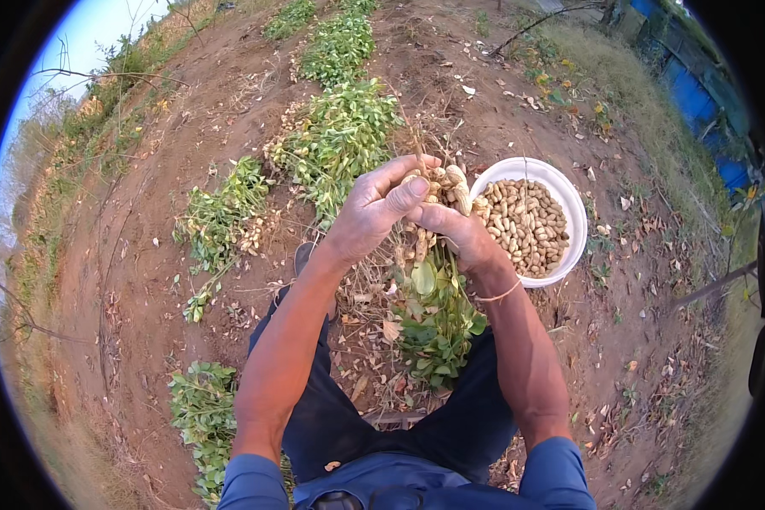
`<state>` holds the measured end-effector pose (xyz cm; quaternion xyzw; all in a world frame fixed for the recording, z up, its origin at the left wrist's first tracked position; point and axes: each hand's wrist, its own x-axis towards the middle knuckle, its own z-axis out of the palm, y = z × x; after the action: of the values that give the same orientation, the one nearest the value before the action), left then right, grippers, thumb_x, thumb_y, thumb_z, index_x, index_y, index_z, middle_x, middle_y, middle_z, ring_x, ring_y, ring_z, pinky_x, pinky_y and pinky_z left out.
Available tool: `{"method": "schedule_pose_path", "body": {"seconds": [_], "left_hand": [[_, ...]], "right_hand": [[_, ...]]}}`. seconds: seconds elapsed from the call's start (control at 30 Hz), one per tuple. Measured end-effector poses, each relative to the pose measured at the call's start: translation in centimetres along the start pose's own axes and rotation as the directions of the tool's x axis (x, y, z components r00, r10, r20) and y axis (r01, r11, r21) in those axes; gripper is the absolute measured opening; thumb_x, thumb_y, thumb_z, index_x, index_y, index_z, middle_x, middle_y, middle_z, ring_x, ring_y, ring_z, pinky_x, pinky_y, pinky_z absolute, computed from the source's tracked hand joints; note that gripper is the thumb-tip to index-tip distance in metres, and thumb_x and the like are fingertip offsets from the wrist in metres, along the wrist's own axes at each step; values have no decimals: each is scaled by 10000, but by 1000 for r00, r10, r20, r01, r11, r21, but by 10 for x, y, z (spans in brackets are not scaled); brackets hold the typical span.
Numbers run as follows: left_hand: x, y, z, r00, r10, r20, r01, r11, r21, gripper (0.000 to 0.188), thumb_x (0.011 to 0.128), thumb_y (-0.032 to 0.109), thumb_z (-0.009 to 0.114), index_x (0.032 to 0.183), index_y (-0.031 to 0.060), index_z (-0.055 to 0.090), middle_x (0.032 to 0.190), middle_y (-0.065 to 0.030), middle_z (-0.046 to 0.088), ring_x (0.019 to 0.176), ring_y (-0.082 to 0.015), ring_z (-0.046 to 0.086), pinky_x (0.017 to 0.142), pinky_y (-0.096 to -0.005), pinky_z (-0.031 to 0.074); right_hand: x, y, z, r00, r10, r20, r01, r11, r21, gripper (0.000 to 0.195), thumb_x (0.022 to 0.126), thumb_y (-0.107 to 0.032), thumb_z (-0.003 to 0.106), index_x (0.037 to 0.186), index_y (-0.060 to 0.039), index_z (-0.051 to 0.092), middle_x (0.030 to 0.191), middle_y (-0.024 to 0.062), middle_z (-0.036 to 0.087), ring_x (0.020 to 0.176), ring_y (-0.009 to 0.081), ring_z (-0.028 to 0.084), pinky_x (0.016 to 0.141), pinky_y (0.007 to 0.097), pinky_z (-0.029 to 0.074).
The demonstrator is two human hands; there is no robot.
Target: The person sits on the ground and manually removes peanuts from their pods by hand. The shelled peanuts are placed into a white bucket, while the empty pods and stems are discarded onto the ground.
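Note:
In front of my lap, both hands meet at a pulled peanut plant (443,319). My left hand (379,204) is closed around the root end, its thumb against a cluster of peanut pods (449,182). Just below, my right hand (462,233) grips the same plant, with pods bunched above its thumb. Leafy stems hang down from there between my knees, and the thin root points away from me. How many pods lie inside the fingers is hidden. Close by on the right stands a white plastic tub (577,223) holding many loose peanuts (526,226).
A row of uprooted peanut plants (344,134) stretches ahead over brown soil (210,115). Smaller plant bundles lie at my left, one at mid-distance (223,210) and one nearer (204,414). Dry roots and leaves (366,287) litter the ground between my feet. Blue sheeting (688,92) edges the far right.

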<state>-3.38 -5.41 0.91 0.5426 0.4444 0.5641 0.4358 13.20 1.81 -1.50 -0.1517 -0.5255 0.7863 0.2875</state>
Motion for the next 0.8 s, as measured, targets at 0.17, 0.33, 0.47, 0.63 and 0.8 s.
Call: {"method": "schedule_pose_path", "body": {"seconds": [0.17, 0.33, 0.47, 0.63, 0.8], "left_hand": [[-6, -14, -17, 994, 93, -64, -81, 983, 167, 444, 1092, 323, 571, 1348, -32, 640, 1221, -72, 699, 1097, -140, 649, 972, -298, 515], [-11, -16, -17, 921, 314, -230, -160, 845, 511, 324, 1057, 253, 624, 1204, -33, 663, 1029, -179, 704, 917, -275, 692, 814, -368, 544], [-15, -16, -7, 840, 411, -353, -133, 788, 602, 263, 1054, 253, 625, 1075, -7, 663, 938, -178, 687, 809, -327, 681, 722, -400, 540], [-13, -19, -4, 837, 364, -409, -54, 798, 600, 284, 1059, 284, 617, 983, 11, 647, 784, -157, 658, 686, -313, 654, 645, -422, 516], [-11, -26, -10, 836, 186, -516, -19, 950, 313, 374, 1083, 341, 573, 917, 13, 640, 679, -77, 613, 604, -190, 606, 564, -357, 469]], "right_hand": [[10, 20, 0, 995, 94, 28, -96, 992, 79, 468, 884, -222, 812, 1286, -54, 641, 1114, 16, 692, 1007, 121, 661, 911, 315, 548], [15, 24, 12, 986, 164, 27, -166, 977, 133, 449, 885, -228, 805, 1266, -43, 655, 1089, 24, 700, 969, 119, 664, 872, 308, 556], [18, 27, 11, 974, 214, 73, -224, 956, 188, 442, 888, -239, 800, 1250, -26, 661, 1092, 39, 702, 966, 127, 669, 856, 306, 561], [19, 34, 10, 979, 201, 42, -205, 972, 113, 411, 937, -306, 721, 1223, -14, 684, 1102, 76, 725, 919, 170, 695, 808, 323, 579], [9, 34, 25, 982, 190, 7, -189, 972, 141, 422, 913, -324, 748, 1185, -10, 675, 952, 41, 689, 813, 144, 648, 707, 298, 550]]}}
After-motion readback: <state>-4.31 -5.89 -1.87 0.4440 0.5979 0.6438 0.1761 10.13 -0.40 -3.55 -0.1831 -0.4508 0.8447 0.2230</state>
